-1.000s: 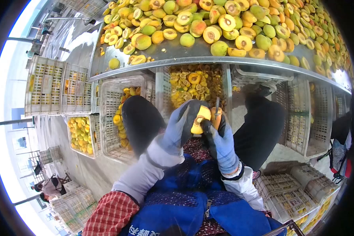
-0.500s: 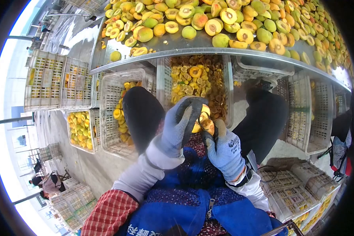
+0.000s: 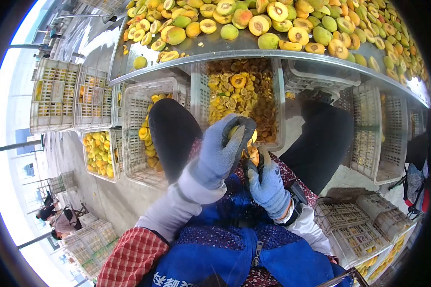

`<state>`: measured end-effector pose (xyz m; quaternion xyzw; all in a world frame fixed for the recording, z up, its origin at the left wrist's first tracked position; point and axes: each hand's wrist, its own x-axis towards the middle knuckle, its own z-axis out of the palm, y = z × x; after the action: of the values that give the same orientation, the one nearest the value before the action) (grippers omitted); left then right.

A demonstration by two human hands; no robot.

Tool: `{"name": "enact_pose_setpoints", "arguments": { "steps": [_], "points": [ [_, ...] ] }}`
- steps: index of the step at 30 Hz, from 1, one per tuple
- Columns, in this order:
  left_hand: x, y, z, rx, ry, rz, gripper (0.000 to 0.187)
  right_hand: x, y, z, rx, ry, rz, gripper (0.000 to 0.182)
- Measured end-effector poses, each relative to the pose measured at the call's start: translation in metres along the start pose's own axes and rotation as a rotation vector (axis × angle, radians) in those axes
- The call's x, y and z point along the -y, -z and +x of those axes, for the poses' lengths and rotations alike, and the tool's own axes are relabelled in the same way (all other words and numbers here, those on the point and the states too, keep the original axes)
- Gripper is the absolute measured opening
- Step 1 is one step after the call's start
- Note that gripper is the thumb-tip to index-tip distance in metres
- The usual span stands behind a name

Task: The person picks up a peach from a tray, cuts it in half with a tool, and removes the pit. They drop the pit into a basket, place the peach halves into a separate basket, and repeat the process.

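My left hand (image 3: 221,148), in a grey-blue knit glove with dark coated fingers, is closed around a peach half (image 3: 252,137) above my lap. Most of that fruit is hidden by the curled fingers. My right hand (image 3: 269,189), gloved the same way, pinches a peach half (image 3: 252,155) with an orange-red hollow, just below the left fingertips. A thin dark curved edge shows between the two pieces. Beyond the hands, a crate (image 3: 280,103) between my knees holds peach pits and scraps, with one cut peach half (image 3: 238,81) on top.
A metal table (image 3: 210,53) heaped with whole and halved peaches (image 3: 298,36) spans the front. Crates of fruit stand by my left knee (image 3: 129,129) and at far left (image 3: 55,95). Another crate (image 3: 390,129) is at right, with stacked crates (image 3: 354,239) behind. People (image 3: 64,222) sit at lower left.
My left hand has rolled and curled further over its peach half, so less cut flesh shows. The right hand has shifted slightly left and down. The whole view has moved a little.
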<state>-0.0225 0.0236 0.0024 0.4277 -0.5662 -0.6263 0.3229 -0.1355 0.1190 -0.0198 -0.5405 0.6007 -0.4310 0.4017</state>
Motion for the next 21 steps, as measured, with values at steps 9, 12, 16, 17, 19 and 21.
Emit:
{"name": "enact_pose_setpoints", "arguments": {
  "steps": [9, 12, 16, 17, 19, 21],
  "points": [
    [0.0, -0.016, -0.002, -0.092, -0.135, -0.007, 0.021, 0.005, 0.001, 0.001, -0.121, 0.05, 0.05, 0.038],
    [-0.005, -0.022, -0.005, -0.18, -0.223, -0.074, 0.022, 0.003, 0.0, 0.002, -0.139, 0.024, 0.025, 0.04],
    [-0.001, -0.019, -0.008, -0.183, -0.208, 0.116, 0.024, 0.001, -0.001, 0.0, -0.109, 0.04, 0.05, 0.045],
    [0.0, -0.017, -0.008, -0.172, -0.268, 0.23, 0.026, 0.003, -0.001, 0.0, -0.119, 0.084, 0.025, 0.046],
    [-0.001, -0.016, -0.008, -0.155, -0.241, 0.19, 0.023, -0.001, 0.0, -0.001, -0.093, 0.069, 0.038, 0.047],
    [-0.002, -0.012, -0.005, -0.146, -0.218, 0.159, 0.022, -0.008, -0.001, -0.006, -0.062, 0.028, 0.049, 0.047]
  ]
}}
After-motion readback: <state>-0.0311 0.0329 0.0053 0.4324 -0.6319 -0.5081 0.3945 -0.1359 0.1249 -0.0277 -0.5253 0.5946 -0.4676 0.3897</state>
